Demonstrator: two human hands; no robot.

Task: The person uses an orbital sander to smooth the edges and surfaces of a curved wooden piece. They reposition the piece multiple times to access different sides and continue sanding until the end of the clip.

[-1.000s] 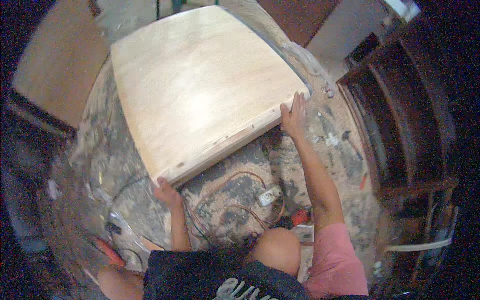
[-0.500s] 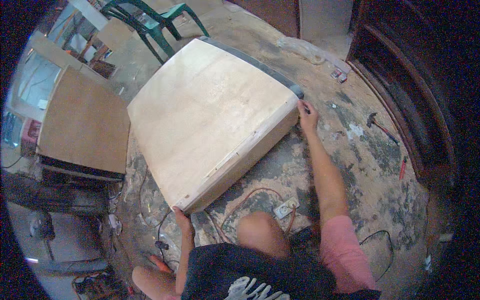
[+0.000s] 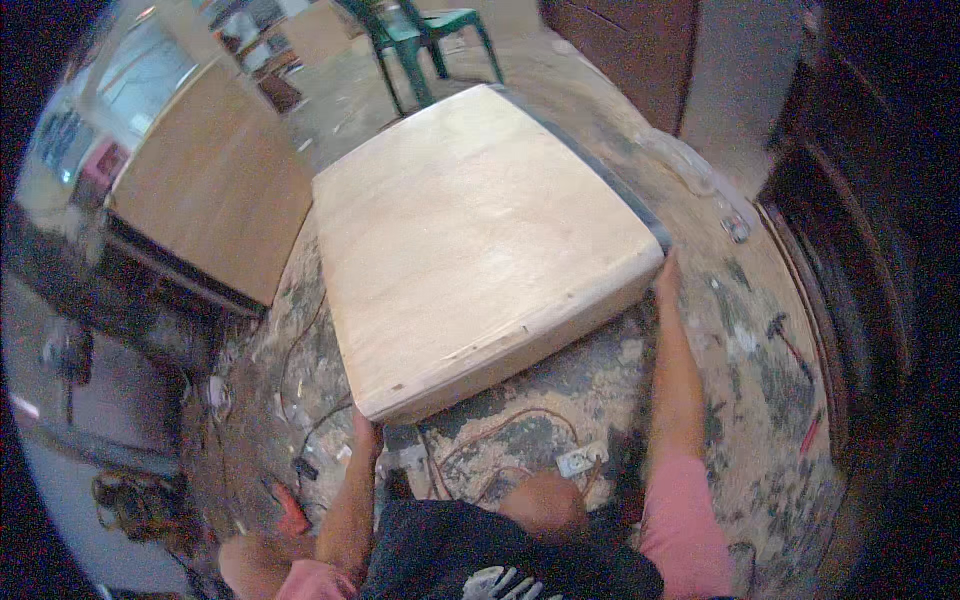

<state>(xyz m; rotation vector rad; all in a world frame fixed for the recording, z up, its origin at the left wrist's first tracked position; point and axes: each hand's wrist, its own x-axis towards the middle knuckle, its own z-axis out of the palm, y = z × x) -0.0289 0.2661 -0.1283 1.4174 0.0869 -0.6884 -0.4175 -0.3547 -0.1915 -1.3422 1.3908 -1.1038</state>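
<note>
A large plywood box [image 3: 470, 240] with a pale, smooth upper face and a dark strip [image 3: 590, 165] along its far right edge stretches out in front of me. At its near left corner, my left hand [image 3: 368, 432] grips from below, the fingers mostly hidden under the box. My right hand [image 3: 668, 276] is closed on the right corner, beside the end of the dark strip, with its fingertips partly out of sight. The near side wall of the box faces me between the two hands.
Another wooden panel piece [image 3: 220, 185] stands to the left. Green plastic chairs [image 3: 425, 45] are behind the box. A power strip [image 3: 582, 459] with cords lies near my knee, a hammer [image 3: 790, 345] on the right floor, and an orange-handled tool [image 3: 288, 508] at lower left.
The box appears farther right in view and turned slightly, its near edge lying flatter across. Both hands stay at its corners; the right hand has shifted lower around its corner. The whole view has swung.
</note>
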